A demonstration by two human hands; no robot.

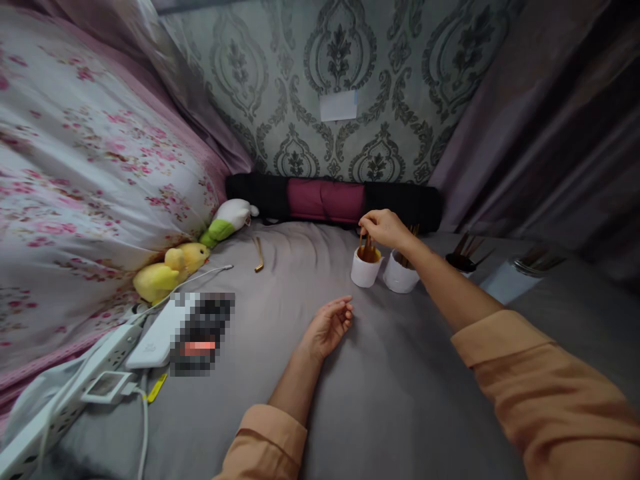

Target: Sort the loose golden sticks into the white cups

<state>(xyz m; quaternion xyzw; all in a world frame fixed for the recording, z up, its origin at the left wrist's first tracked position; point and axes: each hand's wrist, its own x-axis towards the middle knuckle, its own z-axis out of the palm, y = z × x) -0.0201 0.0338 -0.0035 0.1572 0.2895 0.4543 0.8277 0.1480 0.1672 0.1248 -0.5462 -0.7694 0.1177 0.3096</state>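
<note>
My right hand (384,228) reaches over a white cup (365,273) with a yellowish inside. Its fingertips pinch the top of a thin brown stick (362,235) among several brown sticks (369,252) in that cup. Just to the right stands a second white cup (400,279) with more thin sticks, partly behind my forearm. My left hand (330,327) rests on the grey sheet (380,393), nearer to me than the cups. Its fingers are loosely curled, a little apart, and hold nothing.
Further right are a dark cup (459,264) and a jar (529,267), both holding sticks. A bent gold-coloured piece (259,256) lies left of the cups. Plush toys (160,273), a white power bank (163,333) and a power strip (70,403) line the left. A black-and-maroon roll (325,200) lies behind.
</note>
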